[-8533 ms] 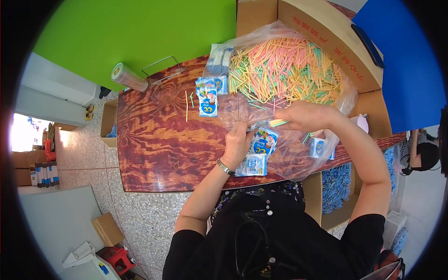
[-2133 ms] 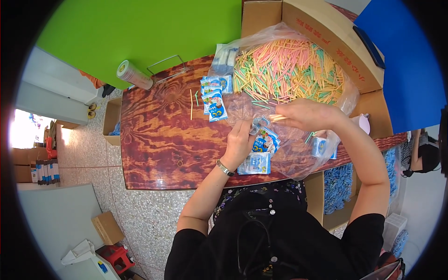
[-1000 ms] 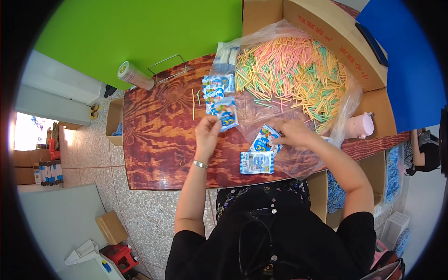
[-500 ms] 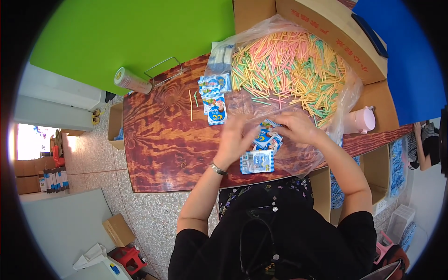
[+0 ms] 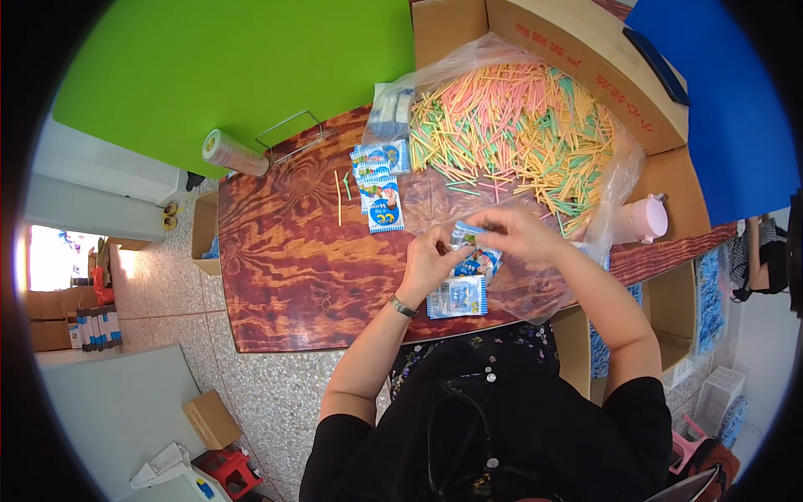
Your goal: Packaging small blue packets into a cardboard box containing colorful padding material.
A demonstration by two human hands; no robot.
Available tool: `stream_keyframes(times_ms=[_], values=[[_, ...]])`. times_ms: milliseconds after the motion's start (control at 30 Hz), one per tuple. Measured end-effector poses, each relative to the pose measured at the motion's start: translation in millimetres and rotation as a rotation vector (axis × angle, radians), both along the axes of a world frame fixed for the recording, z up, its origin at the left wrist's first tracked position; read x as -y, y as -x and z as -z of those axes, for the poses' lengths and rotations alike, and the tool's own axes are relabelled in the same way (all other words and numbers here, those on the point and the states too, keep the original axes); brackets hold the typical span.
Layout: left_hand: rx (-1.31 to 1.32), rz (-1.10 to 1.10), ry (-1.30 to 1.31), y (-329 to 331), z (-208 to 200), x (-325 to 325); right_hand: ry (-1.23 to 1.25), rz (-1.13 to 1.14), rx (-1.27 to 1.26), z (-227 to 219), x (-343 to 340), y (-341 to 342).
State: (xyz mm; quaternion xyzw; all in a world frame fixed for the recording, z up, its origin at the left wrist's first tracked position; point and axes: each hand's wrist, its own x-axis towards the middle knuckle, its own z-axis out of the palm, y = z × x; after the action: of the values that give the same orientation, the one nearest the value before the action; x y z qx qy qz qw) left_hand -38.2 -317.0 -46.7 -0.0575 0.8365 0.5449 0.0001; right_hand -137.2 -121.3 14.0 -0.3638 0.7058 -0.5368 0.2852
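Note:
A small blue-and-white packet (image 5: 466, 233) is pinched between my two hands, held just above the table. My left hand (image 5: 427, 263) grips its left side with thumb and fingers. On the other side, my right hand (image 5: 520, 235) has its fingers closed at the packet's upper edge. Beneath them lie more packets, one flat silvery-blue packet (image 5: 457, 297) nearest me and a blue packet (image 5: 480, 263) partly covered by my fingers. A row of overlapping packets (image 5: 385, 205) lies to the left. Beyond my hands, many pink, yellow and green thin sticks (image 5: 519, 125) are heaped on clear plastic sheeting (image 5: 623, 171).
Loose yellow (image 5: 340, 199) and green sticks (image 5: 347, 186) lie left of the packet row. A rubber band (image 5: 326, 304), a wire stand (image 5: 288, 134) and a cylindrical container (image 5: 236, 154) sit farther left. At right are a pink cup (image 5: 644, 219) and an opened carton (image 5: 585, 63).
My hands have come together and now raise a packet between them. Half a second ago my left hand was blurred and apart from my right, over the packets. The view has shifted slightly.

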Motion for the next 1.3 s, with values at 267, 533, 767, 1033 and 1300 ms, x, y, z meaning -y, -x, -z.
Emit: stream_keyframes(times_ms=[267, 533, 767, 1033, 1300], values=[[0.022, 0.131, -0.18, 10.2, 7.6, -14.9, -0.536, 0.23, -0.845, 49.5, 56.6, 77.5], [0.04, 0.188, -0.046, 10.2, 18.6, -12.3, -0.766, 0.412, -0.781, 54.8, 88.8, 88.7], [-0.058, 0.146, -0.104, 9.3, 16.5, -14.3, -0.878, 0.405, -0.778, 64.2, 93.6, 88.6], [-0.115, 0.168, -0.031, 9.9, 27.3, -15.1, -0.941, 0.324, -0.821, 77.9, 92.3, 109.9], [-0.088, 0.189, -0.017, 9.0, 15.8, -16.9, -0.869, -0.027, -0.491, 28.0, 38.0, 141.4]])
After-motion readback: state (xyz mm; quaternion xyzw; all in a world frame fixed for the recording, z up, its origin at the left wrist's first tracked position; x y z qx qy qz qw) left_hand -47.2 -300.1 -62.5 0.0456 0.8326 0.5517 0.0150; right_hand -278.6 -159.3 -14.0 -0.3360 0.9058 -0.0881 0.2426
